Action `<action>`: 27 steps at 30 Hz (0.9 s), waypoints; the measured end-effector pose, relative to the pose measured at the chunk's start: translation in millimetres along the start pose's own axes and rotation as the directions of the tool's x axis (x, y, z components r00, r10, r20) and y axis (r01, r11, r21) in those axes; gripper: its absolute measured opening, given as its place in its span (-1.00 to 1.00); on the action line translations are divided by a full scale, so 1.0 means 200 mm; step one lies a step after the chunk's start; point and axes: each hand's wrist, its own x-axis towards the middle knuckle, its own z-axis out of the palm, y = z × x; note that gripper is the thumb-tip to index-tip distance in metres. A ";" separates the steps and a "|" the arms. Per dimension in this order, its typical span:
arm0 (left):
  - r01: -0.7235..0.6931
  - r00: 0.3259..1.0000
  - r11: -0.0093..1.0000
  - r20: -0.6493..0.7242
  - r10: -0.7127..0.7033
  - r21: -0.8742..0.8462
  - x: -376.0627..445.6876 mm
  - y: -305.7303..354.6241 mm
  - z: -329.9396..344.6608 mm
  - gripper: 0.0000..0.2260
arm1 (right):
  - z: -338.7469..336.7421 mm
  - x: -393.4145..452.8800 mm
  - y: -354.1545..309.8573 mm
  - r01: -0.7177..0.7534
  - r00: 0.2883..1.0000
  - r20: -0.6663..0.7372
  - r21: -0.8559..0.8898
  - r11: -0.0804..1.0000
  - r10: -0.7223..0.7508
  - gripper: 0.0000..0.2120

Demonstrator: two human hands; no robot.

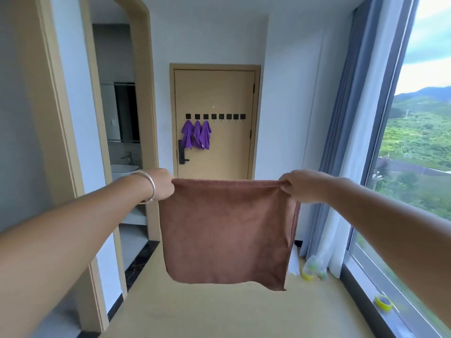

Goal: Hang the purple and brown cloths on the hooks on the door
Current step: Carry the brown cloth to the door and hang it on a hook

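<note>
A brown cloth (227,230) hangs stretched flat in front of me. My left hand (162,184) pinches its top left corner and my right hand (299,185) pinches its top right corner. Straight ahead, some way off, is a tan door (227,93) with a row of several black hooks (215,116). Three purple cloths (197,134) hang from the three leftmost hooks. The hooks to their right are bare.
An arched opening (122,132) on the left leads to a washbasin. A large window (415,147) with grey-blue curtains (351,132) runs along the right. A plastic bag (314,267) lies on the floor by the curtain and a roll of yellow tape (383,302) sits on the sill.
</note>
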 end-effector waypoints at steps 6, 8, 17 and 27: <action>-0.034 0.999 0.996 -0.011 0.033 -0.080 -0.05 -0.05 -0.20 -0.45 | -0.22 -0.02 0.01 0.031 0.984 -0.172 -0.048 0.998 -0.039 -0.78; -0.027 0.998 0.999 -0.055 0.025 -0.029 -0.07 -0.06 -0.24 -0.39 | -0.23 -0.03 0.00 0.016 0.974 -0.225 -0.100 0.995 -0.038 -0.71; 0.044 0.972 0.995 -0.233 -0.023 0.085 -0.09 -0.14 -0.24 -0.42 | -0.24 -0.02 -0.12 -0.038 0.947 -0.322 -0.120 0.992 -0.003 -0.61; 0.025 0.969 0.997 -0.247 -0.006 0.074 -0.09 -0.30 -0.22 -0.62 | -0.20 0.07 -0.28 -0.023 0.941 -0.339 -0.068 0.997 -0.001 -0.69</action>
